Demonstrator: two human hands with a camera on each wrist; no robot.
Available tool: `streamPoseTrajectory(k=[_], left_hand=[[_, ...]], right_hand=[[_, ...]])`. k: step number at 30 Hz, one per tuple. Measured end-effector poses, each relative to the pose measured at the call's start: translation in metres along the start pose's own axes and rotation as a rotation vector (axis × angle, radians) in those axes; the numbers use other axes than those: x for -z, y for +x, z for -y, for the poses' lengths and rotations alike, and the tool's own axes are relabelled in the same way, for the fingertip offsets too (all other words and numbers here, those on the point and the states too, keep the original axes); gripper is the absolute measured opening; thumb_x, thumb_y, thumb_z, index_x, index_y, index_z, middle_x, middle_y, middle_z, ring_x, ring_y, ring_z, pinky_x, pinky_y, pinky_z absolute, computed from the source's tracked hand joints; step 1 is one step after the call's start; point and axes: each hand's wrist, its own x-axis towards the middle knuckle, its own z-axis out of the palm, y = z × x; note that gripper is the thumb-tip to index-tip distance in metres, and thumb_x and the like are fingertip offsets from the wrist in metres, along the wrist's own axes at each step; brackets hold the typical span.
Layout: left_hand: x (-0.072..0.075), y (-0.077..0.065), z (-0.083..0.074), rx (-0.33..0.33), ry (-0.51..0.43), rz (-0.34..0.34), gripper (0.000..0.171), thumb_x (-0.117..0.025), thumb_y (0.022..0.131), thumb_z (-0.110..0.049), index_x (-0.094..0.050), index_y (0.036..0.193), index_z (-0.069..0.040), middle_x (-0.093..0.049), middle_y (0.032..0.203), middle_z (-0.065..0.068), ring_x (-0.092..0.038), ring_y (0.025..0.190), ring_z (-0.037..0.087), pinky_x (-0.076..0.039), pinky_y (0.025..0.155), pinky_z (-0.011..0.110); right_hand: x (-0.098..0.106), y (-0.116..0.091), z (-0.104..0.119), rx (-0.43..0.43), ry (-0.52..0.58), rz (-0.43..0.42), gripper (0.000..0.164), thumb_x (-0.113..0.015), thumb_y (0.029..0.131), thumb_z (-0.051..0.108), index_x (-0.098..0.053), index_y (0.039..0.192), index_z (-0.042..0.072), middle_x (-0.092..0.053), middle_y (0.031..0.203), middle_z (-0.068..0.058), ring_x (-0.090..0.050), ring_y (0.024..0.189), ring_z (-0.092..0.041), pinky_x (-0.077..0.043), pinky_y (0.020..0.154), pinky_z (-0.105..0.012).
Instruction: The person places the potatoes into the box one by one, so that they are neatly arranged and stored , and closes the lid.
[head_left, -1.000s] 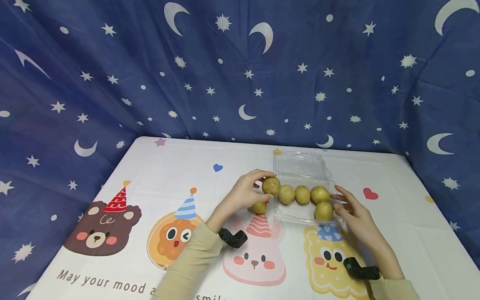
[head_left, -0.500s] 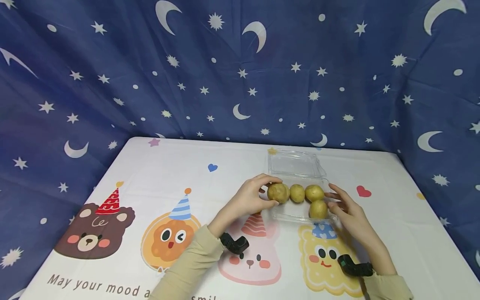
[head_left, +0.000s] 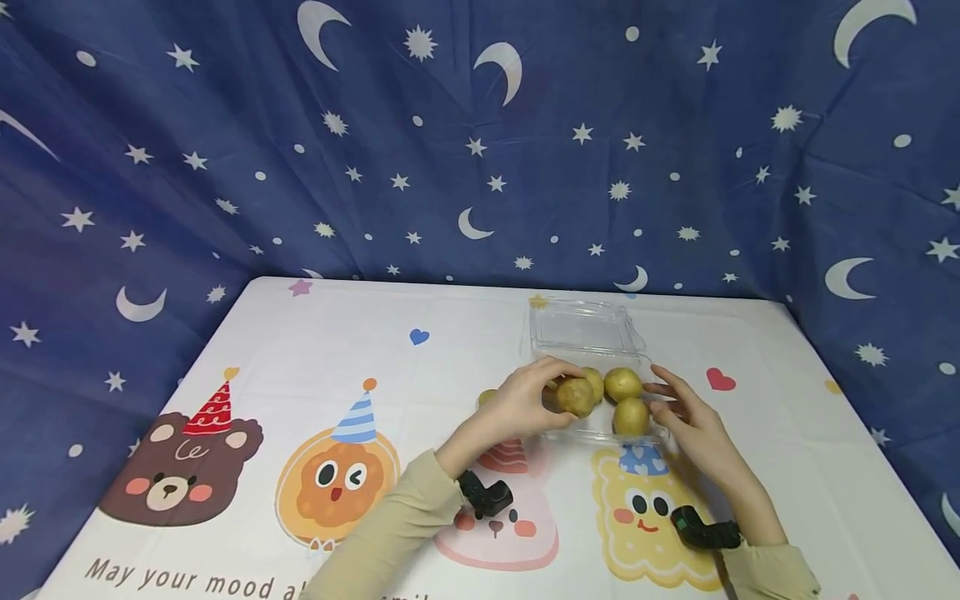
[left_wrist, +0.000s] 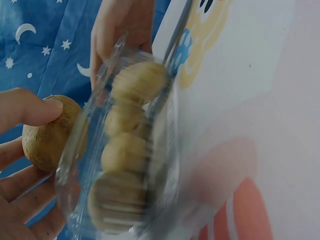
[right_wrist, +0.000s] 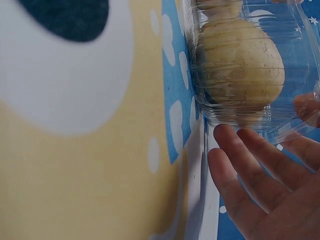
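Observation:
My left hand (head_left: 525, 400) holds a potato (head_left: 575, 398) between thumb and fingers, over the left part of a clear plastic clamshell box (head_left: 577, 437). In the left wrist view the thumb lies on that potato (left_wrist: 47, 142). Several potatoes (head_left: 622, 385) sit in the box, one partly hidden by the left hand. Another potato (head_left: 487, 397) lies on the table, behind the left hand. My right hand (head_left: 697, 425) is at the box's right side. In the right wrist view its fingertips are against the ribbed plastic wall, fingers loosely extended.
The box's lid (head_left: 581, 325) lies opened back, away from me. A white cloth with cartoon prints covers the table (head_left: 360, 333). Behind it hangs a blue curtain (head_left: 375, 225) with moons and stars. A dark camera is strapped on each wrist.
My left hand has carried the potato rightward from the box's left edge to over the potatoes inside. The right hand stays by the right side. The head view has shifted slightly.

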Motion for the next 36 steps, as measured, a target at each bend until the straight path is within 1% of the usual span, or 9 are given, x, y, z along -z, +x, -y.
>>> streamPoseTrajectory(k=[7,10,14,16,20,22,25,28,36], left_hand=[[-0.012,0.006,-0.002,-0.007,0.062,0.024,0.053,-0.077,0.076,-0.019,-0.059,0.126,-0.020,-0.061,0.125,-0.002,-0.057,0.112,0.011,-0.045,0.094,0.022],[-0.017,0.008,-0.003,-0.010,0.109,0.025,0.052,-0.077,0.075,-0.022,-0.059,0.124,-0.022,-0.061,0.122,-0.004,-0.057,0.109,0.009,-0.045,0.093,0.020],[-0.023,0.011,-0.004,-0.015,0.152,0.012,0.050,-0.079,0.074,-0.024,-0.060,0.121,-0.022,-0.063,0.117,-0.005,-0.058,0.107,0.009,-0.046,0.092,0.020],[-0.025,0.012,-0.004,-0.008,0.167,0.004,0.049,-0.079,0.074,-0.026,-0.060,0.120,-0.023,-0.064,0.117,-0.006,-0.058,0.107,0.009,-0.046,0.093,0.020],[-0.029,0.012,-0.003,0.020,0.196,-0.005,0.049,-0.080,0.075,-0.030,-0.060,0.119,-0.026,-0.064,0.120,-0.009,-0.058,0.113,0.011,-0.045,0.097,0.024],[-0.030,0.013,-0.003,0.029,0.206,-0.005,0.049,-0.080,0.075,-0.032,-0.060,0.119,-0.027,-0.064,0.122,-0.010,-0.057,0.115,0.012,-0.044,0.099,0.026],[-0.032,0.013,-0.003,0.039,0.228,-0.003,0.049,-0.080,0.075,-0.034,-0.060,0.119,-0.027,-0.064,0.123,-0.010,-0.057,0.115,0.013,-0.044,0.099,0.028],[-0.033,0.014,-0.003,0.047,0.253,0.000,0.050,-0.080,0.075,-0.037,-0.060,0.120,-0.028,-0.064,0.123,-0.011,-0.058,0.114,0.013,-0.046,0.096,0.027],[-0.035,0.014,-0.002,0.049,0.282,0.004,0.052,-0.080,0.075,-0.041,-0.060,0.121,-0.031,-0.063,0.125,-0.015,-0.058,0.111,0.011,-0.048,0.090,0.027]], right_hand=[[-0.001,0.002,0.001,0.004,-0.012,-0.006,0.055,-0.050,0.100,0.019,-0.031,0.150,0.011,-0.057,0.131,-0.023,-0.062,0.108,-0.036,-0.042,0.082,-0.006],[-0.002,0.002,0.001,0.006,-0.015,-0.008,0.054,-0.050,0.100,0.019,-0.031,0.150,0.011,-0.057,0.131,-0.023,-0.064,0.102,-0.013,-0.043,0.082,-0.006],[-0.003,0.002,0.001,0.013,-0.005,-0.010,0.054,-0.051,0.099,0.018,-0.032,0.150,0.011,-0.057,0.131,-0.023,-0.051,0.093,0.017,-0.043,0.081,-0.006],[-0.003,0.002,0.000,0.016,-0.004,-0.013,0.054,-0.051,0.099,0.017,-0.032,0.149,0.010,-0.057,0.130,-0.024,-0.053,0.094,0.016,-0.043,0.081,-0.006],[-0.004,0.001,0.000,0.013,-0.016,-0.014,0.054,-0.051,0.099,0.017,-0.032,0.149,0.010,-0.058,0.130,-0.023,-0.065,0.102,-0.014,-0.043,0.082,-0.006],[-0.004,0.001,0.000,0.010,-0.021,-0.015,0.054,-0.051,0.099,0.017,-0.032,0.149,0.011,-0.058,0.131,-0.023,-0.065,0.103,-0.018,-0.043,0.082,-0.007],[-0.003,0.000,0.000,0.010,-0.014,-0.015,0.054,-0.051,0.099,0.018,-0.031,0.150,0.011,-0.057,0.131,-0.023,-0.060,0.098,0.002,-0.043,0.082,-0.007],[-0.003,0.000,-0.001,0.016,-0.002,-0.019,0.054,-0.051,0.100,0.018,-0.032,0.150,0.010,-0.057,0.131,-0.024,-0.049,0.093,0.020,-0.043,0.081,-0.007],[-0.003,-0.001,-0.001,0.028,0.010,-0.020,0.054,-0.051,0.099,0.017,-0.032,0.149,0.009,-0.057,0.130,-0.025,-0.049,0.093,0.021,-0.044,0.080,-0.007]])
